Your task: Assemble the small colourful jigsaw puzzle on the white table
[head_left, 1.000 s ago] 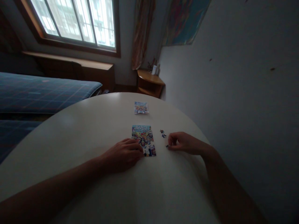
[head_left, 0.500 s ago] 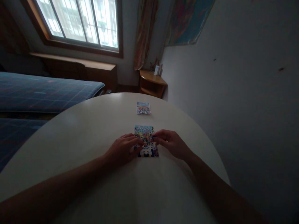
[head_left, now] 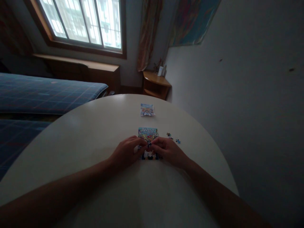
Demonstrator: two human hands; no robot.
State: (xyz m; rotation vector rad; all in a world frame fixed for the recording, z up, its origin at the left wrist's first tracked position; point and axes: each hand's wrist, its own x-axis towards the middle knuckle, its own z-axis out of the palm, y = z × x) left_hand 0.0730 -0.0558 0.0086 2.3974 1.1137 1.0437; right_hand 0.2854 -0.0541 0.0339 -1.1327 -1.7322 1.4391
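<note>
A small colourful jigsaw puzzle (head_left: 148, 132) lies flat on the white round table, its lower part between my hands. My left hand (head_left: 129, 148) comes in from the left, thumb and fingers closed together over the puzzle's left side. From the right, my right hand (head_left: 167, 150) reaches across the puzzle's right edge, its fingers pinched. The fingertips of both hands meet at a small dark puzzle piece (head_left: 149, 144) above the middle of the picture. Fingers partly hide it and the puzzle beneath. Loose puzzle pieces (head_left: 178, 141) lie just right of the puzzle, beyond my right hand.
A small printed packet (head_left: 147, 110) sits farther back on the table (head_left: 104, 123). Left of the table is a bed with a blue plaid mattress (head_left: 47, 95). A wooden corner shelf (head_left: 156, 79) stands behind, and a white wall (head_left: 237, 104) runs along the right.
My right hand has moved left and inward, so its fingertips now meet those of my left hand over the puzzle. Loose pieces now show to its right.
</note>
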